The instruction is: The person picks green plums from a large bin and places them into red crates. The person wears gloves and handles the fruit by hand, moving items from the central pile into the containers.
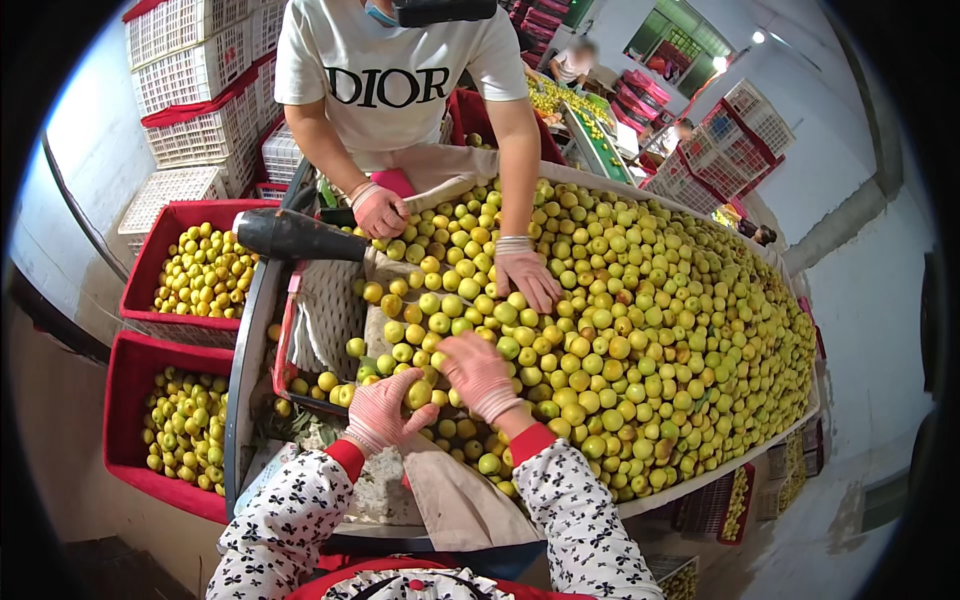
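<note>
A broad heap of round yellow-green fruit [637,315] fills the cloth-lined sorting table before me. My left hand [382,409], in a pink striped glove, has one larger fruit [418,394] between thumb and fingers. It is near the black lower edge of a red-framed chute lined with white foam netting [324,322]. To its right, my right hand [478,377], gloved alike, reaches palm down over the loose fruit, fingertips pointing left. Its slightly blurred fingers and hidden underside leave it unclear whether it grips any.
Across the table, a person rests one gloved hand [527,274] on the heap and another [379,210] at its edge. A black blower-like tube [300,234] juts over the chute. Two red-lined crates [135,300] of fruit stand left; stacked crates [191,75] rise behind.
</note>
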### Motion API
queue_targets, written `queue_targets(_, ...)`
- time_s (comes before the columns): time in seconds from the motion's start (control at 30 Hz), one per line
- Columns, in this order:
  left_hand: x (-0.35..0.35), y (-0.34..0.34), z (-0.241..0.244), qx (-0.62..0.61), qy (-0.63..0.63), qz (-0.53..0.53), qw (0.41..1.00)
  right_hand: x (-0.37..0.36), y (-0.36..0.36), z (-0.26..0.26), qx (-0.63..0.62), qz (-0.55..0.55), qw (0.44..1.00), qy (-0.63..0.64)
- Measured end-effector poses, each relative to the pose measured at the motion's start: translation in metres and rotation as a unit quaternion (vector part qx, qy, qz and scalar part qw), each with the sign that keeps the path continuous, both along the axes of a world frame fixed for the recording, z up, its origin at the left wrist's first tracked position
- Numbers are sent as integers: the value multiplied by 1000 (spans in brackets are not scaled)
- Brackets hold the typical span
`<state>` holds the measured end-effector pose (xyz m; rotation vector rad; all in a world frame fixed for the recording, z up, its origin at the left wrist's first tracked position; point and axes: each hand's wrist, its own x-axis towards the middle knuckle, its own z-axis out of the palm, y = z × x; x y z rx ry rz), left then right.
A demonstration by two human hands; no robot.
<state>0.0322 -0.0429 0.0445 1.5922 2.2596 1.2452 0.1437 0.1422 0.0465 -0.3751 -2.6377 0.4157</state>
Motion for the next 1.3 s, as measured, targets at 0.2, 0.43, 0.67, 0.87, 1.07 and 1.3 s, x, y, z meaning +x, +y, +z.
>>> queue_targets(0.2, 1, 2, -1, 22, -73, 53, 996, 72, 30, 42, 17, -117, 993, -4)
queue_targets(0.43, -3, 5, -11, 134, -204, 114, 963, 124, -47, 32, 175, -98, 951, -237)
queue_targets(0.67, -7, 2, -21, 182, -297, 124, 929, 78, -71, 18, 99, -122, 946, -282)
queue_targets(0.87, -14, 2, -28, 255, -375, 145, 879, 90, -63, 18, 78, -84, 962, -250)
queue_targets(1.07, -27, -6, -30, 322, -530, 118, 776, 90, -51, 14, 16, -112, 955, -273)
queue_targets(1.3, 7, -26, -9, 265, -781, 70, 562, 36, -56, -2, 53, -102, 933, -342)
